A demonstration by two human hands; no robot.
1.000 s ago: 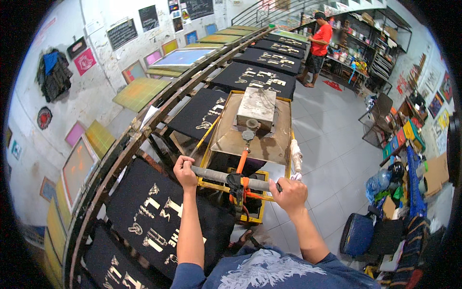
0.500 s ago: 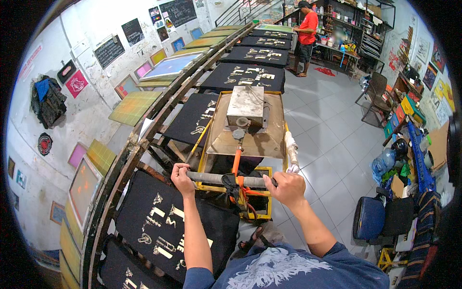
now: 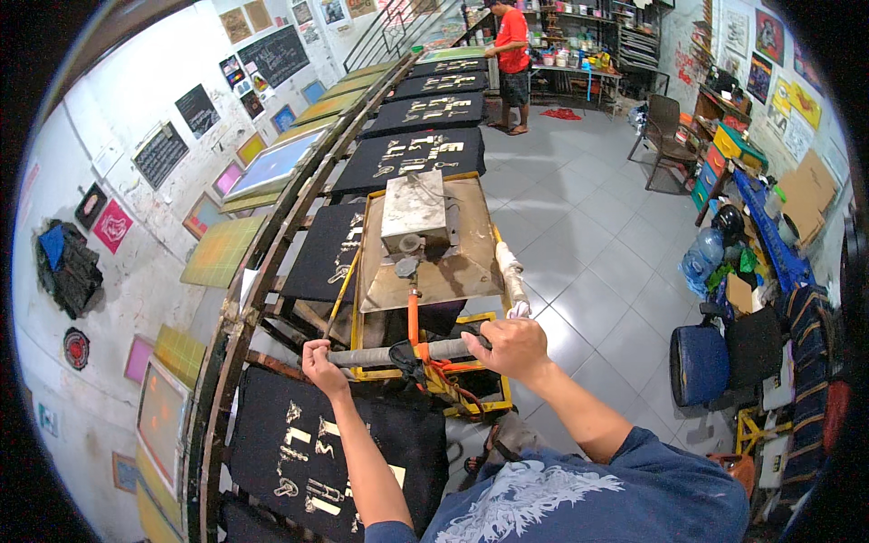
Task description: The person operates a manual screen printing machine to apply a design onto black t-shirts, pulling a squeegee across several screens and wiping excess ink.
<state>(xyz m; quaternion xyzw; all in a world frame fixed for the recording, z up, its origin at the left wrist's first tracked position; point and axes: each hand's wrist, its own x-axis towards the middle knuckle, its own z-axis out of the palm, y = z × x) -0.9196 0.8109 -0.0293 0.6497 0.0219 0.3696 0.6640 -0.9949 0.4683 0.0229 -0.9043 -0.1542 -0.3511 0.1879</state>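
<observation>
Both my hands grip a grey wrapped handlebar (image 3: 371,357). My left hand (image 3: 324,367) is closed round its left end, and my right hand (image 3: 514,347) closes round the right end. The bar belongs to a wheeled-looking yellow frame (image 3: 500,398) that carries a broad, stained metal hood (image 3: 471,262) with a silver box (image 3: 414,210) on top. An orange hose (image 3: 414,317) runs from the hood to the bar, where black wrapping and orange cord are bunched. Black printed shirts (image 3: 299,443) lie on boards beside and below my left arm; the hood partly covers another black shirt (image 3: 317,253).
A long dark rail (image 3: 237,339) runs along the left, with printing screens (image 3: 163,407) leaning beyond it. A person in a red shirt (image 3: 512,45) stands at the far end of the shirt row. Chairs (image 3: 701,362), bottles and boxes line the right side of the tiled floor (image 3: 588,262).
The view has turned a little to the right, so most surroundings sit further left. The hood and frame appear slightly further left and lower, with both hands still on the bar.
</observation>
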